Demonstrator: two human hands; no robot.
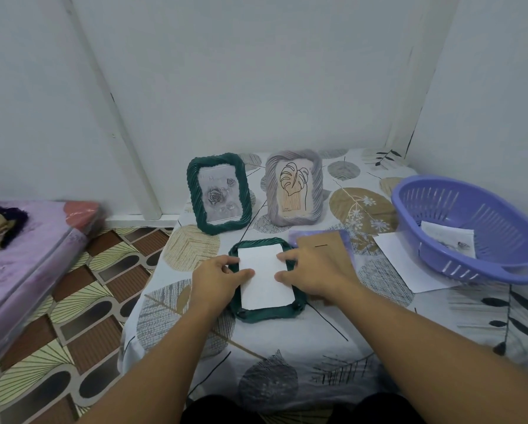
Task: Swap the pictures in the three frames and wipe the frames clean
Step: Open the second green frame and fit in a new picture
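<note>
A dark green frame (267,313) lies face down on the table with a white picture sheet (264,281) resting in its back opening. My left hand (218,278) sits on the frame's left edge, thumb on the sheet. My right hand (311,272) is at the right edge, fingertips pressing the sheet. A second green frame (195,194) with a grey rose picture stands behind. Beside it stands a grey frame (318,185) with a leaf line drawing. A brown backing board (333,243) lies under my right hand's far side.
A purple slotted basket (434,197) with a paper picture (449,240) inside sits at the right, on a white sheet (400,261). A purple cloth (296,235) peeks out behind the backing board. A leaf-print cloth (318,347) covers the table. A bed (18,264) is to the left.
</note>
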